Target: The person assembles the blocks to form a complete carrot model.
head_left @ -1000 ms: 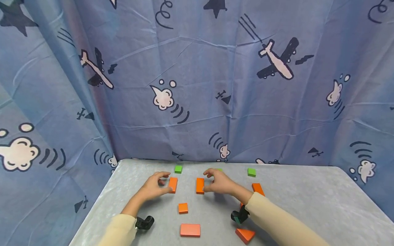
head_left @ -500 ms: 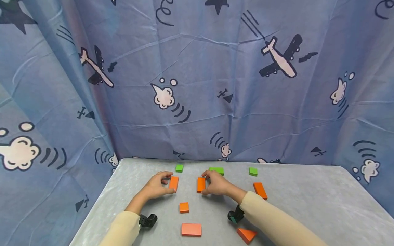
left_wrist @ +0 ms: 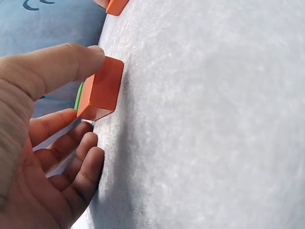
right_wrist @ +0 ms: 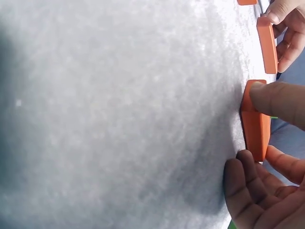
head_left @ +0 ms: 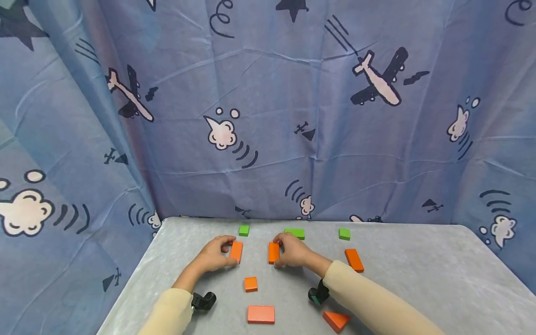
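The left orange block (head_left: pixel 236 251) and the right orange block (head_left: pixel 273 252) lie apart on the grey table (head_left: pixel 418 270). The left hand (head_left: pixel 212 256) pinches the first, the right hand (head_left: pixel 295 252) the second, with thumb and finger. Gripping seems the step now; the next move likely calls for a steady pinch. Nearer in sits a small orange block (head_left: pixel 251 284).

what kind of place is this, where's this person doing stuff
Probably a makeshift tabletop play or recording spot; the wider room is hidden. An airplane-print blue curtain hangs behind a light grey table, with orange blocks spread across it.
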Action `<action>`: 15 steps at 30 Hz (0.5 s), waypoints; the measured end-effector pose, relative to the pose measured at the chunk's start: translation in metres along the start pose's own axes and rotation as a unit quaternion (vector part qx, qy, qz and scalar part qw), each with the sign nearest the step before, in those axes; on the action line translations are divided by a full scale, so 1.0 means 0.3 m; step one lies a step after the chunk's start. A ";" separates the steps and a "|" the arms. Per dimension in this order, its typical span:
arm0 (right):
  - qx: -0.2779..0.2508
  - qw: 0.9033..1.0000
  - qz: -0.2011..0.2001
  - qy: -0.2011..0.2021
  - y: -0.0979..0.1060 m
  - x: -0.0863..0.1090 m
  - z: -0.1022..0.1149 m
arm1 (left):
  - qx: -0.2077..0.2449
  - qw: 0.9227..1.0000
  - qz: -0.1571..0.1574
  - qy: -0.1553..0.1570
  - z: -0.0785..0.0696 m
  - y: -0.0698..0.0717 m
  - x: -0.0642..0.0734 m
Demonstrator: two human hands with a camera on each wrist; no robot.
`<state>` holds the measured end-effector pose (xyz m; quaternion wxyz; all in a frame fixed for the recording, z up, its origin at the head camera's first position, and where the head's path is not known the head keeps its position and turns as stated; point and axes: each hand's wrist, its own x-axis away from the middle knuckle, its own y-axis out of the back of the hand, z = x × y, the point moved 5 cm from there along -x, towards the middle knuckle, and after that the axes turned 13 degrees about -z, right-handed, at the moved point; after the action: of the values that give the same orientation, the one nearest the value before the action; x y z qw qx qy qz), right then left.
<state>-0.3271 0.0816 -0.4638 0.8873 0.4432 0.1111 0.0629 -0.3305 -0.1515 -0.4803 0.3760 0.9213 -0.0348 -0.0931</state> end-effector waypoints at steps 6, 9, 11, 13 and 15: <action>-0.003 1.000 0.001 0.001 0.004 0.003 0.000 | -0.014 1.000 0.000 0.008 -0.009 -0.002 0.002; -0.006 1.000 0.004 -0.004 0.011 0.007 -0.002 | -0.015 1.000 0.005 0.010 -0.015 0.001 0.003; -0.005 1.000 0.007 -0.009 0.015 0.010 -0.006 | -0.014 1.000 0.009 0.011 -0.017 0.001 0.003; -0.003 1.000 0.010 -0.012 0.019 0.014 -0.007 | -0.011 1.000 0.012 0.012 -0.017 0.000 0.002; -0.003 1.000 0.013 -0.017 0.024 0.019 -0.009 | -0.009 1.000 0.015 0.010 -0.017 -0.001 0.000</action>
<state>-0.3225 0.0892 -0.4604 0.8895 0.4430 0.0900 0.0671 -0.3295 -0.1478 -0.4769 0.3863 0.9180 -0.0438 -0.0783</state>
